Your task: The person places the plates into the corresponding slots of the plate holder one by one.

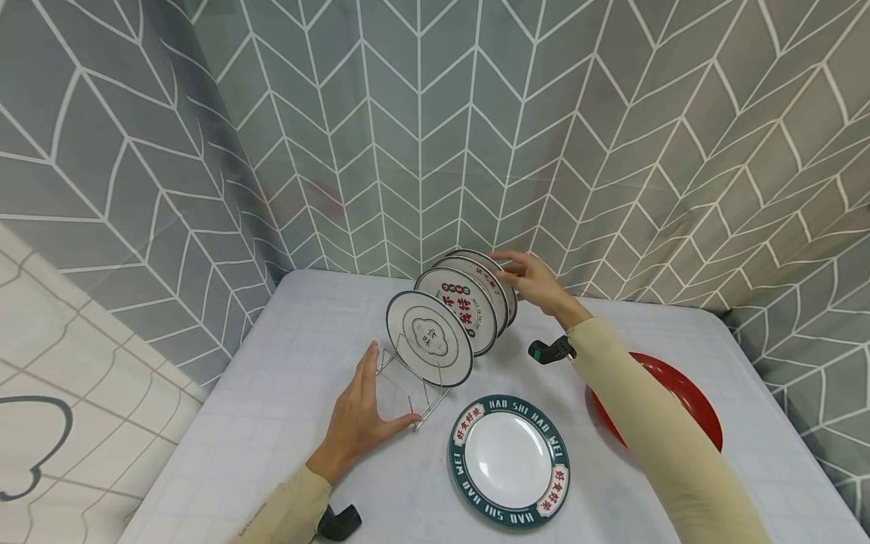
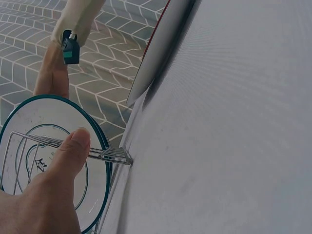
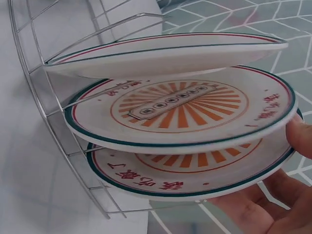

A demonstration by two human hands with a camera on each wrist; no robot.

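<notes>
Your R grip (image 1: 533,285) pinches the rim of the end plate (image 3: 195,168), at the far side of the wire rack (image 2: 115,156); your L grip (image 1: 359,419) is spread, thumb on near wires. If R pulls crooked, the neighbour plate (image 3: 180,109) may chip, or the rack may tip, b/c L prob. only steadies it.

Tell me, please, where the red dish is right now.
In the head view, the red dish is on the right side of the table, partly hidden by the right sleeve, right of the green-rimmed flat-lying plate.
</notes>
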